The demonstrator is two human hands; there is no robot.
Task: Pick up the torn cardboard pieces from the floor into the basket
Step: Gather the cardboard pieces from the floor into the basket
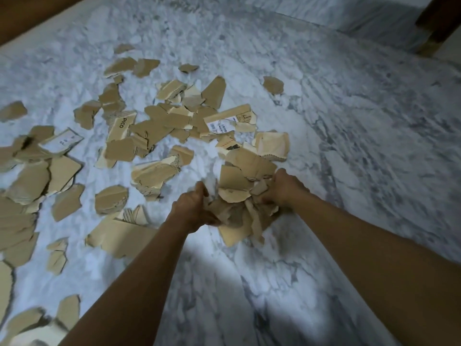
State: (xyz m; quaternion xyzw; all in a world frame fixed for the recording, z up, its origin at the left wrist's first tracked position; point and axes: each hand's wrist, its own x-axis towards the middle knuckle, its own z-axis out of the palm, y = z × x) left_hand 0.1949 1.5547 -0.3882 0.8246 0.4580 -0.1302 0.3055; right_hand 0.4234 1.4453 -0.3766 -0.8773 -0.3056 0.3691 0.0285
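A bundle of torn brown cardboard pieces [240,196] sits between my two hands, near the middle of the view. My left hand [193,208] grips the bundle's left side and my right hand [280,188] grips its right side, fingers curled into the pieces. Several more torn cardboard pieces [154,126] lie scattered over the white marble floor [336,146] ahead and to the left; one bears the print "PICO" [121,128]. No basket is in view.
A larger flat cardboard piece [119,236] lies just left of my left forearm. Dark wooden furniture stands at the top left [30,13] and a wooden leg [439,23] at the top right. The floor on the right carries no pieces.
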